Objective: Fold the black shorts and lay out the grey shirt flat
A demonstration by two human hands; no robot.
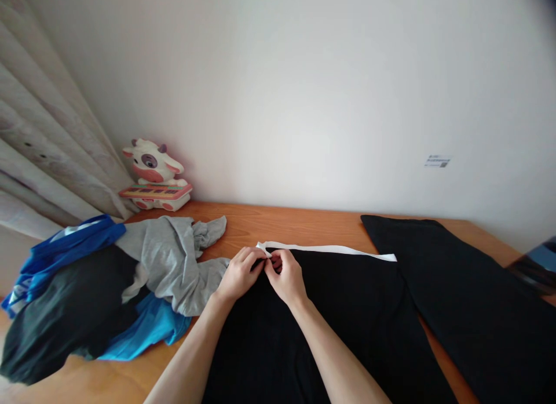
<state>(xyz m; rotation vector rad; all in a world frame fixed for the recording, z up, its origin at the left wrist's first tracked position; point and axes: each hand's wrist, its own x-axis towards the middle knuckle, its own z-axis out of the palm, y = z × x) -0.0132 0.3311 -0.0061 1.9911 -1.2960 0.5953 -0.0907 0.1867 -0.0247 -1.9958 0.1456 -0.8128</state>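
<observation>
A black garment with a white waistband lies spread flat on the wooden table in front of me. My left hand and my right hand meet at the waistband's left corner. Both pinch the fabric there, fingertips touching each other. One black leg of the garment stretches away to the right.
A pile of clothes sits at the left: a grey garment, a blue one, a black one and a light blue one. A cow toy keyboard stands by the wall. Curtains hang at far left.
</observation>
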